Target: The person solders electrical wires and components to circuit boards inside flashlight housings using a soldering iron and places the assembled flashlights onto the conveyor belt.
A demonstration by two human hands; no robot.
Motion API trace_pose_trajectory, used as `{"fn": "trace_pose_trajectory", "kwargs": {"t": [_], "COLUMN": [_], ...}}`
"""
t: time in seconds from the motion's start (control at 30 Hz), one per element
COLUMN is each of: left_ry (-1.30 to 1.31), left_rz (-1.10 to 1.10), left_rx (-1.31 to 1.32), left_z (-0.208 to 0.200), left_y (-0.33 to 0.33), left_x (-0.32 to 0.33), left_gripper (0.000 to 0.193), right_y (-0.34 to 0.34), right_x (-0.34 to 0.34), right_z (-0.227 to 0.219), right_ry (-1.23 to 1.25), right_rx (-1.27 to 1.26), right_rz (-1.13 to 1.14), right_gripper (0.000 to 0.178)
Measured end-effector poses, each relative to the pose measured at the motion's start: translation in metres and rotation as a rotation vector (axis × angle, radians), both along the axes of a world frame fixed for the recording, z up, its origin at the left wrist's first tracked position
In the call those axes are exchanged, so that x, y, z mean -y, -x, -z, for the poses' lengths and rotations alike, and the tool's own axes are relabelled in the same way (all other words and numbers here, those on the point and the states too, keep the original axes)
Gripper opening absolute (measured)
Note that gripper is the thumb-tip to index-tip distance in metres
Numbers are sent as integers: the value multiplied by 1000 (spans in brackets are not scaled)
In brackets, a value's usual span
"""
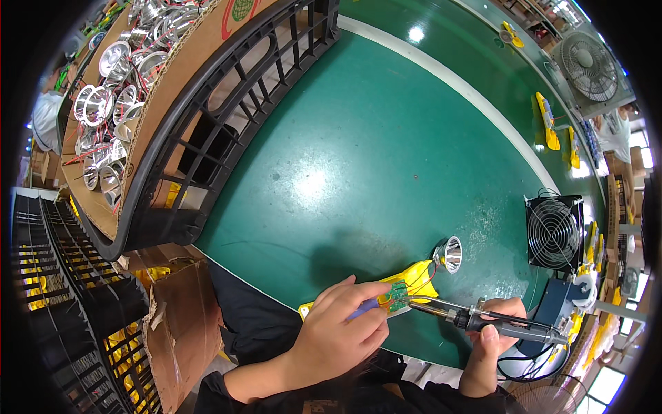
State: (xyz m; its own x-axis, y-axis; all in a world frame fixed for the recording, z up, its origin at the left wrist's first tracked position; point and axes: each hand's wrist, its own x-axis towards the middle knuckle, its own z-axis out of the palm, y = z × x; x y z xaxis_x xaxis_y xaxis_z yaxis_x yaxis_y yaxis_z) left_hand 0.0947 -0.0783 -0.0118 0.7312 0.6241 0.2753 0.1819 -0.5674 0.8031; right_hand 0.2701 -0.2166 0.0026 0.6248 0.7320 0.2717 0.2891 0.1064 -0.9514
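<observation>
My left hand is closed around a yellow plastic lamp housing near the table's front edge. Its fingers lie beside a small green circuit board, and a blue-violet part shows under them. A soldering iron with a dark grip is in my right hand, its metal tip at the circuit board; whether it touches cannot be made out. Thin wires lead from the housing to a shiny reflector cup on the green table.
On the left, a black crate holds a cardboard box of silver reflectors. More crates with yellow parts stand below it. At right are a black fan, a dark blue box and a white spool. Yellow housings lie beyond.
</observation>
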Motion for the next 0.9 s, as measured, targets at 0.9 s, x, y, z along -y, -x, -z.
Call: {"fn": "trace_pose_trajectory", "kwargs": {"t": [0.9], "left_ry": [3], "left_rz": [12], "left_rx": [-5], "left_z": [-1], "left_y": [0], "left_x": [-3], "left_gripper": [15], "right_y": [1], "right_x": [0], "right_z": [-6], "right_ry": [-22], "right_rx": [-92], "right_rz": [-16], "right_gripper": [27]}}
